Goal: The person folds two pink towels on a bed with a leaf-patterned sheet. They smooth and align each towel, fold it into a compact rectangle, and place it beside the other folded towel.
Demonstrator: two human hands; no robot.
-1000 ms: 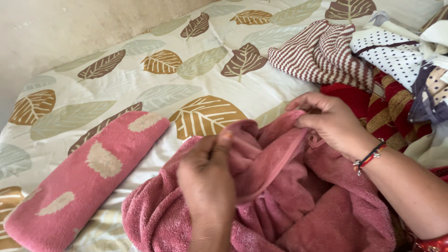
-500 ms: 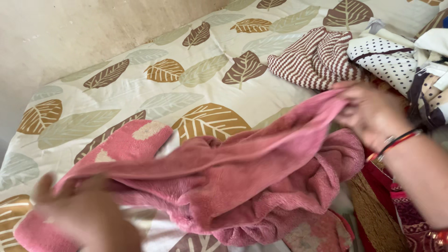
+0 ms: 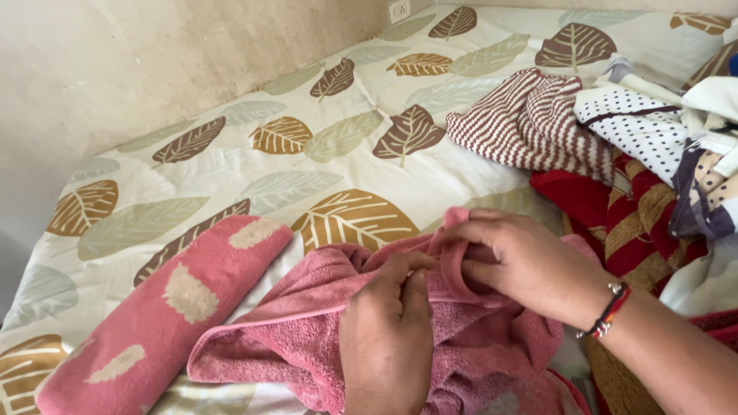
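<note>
Left hand [image 3: 388,338]: lower centre, fingers pinched closed on pink towel [image 3: 292,346].
Right hand [image 3: 523,261]: centre right, fingers clasping the towel's edge.

2 bare forearms, no sleeves; right wrist [image 3: 607,311] wears red-black thread bracelet with metal bit.
</note>
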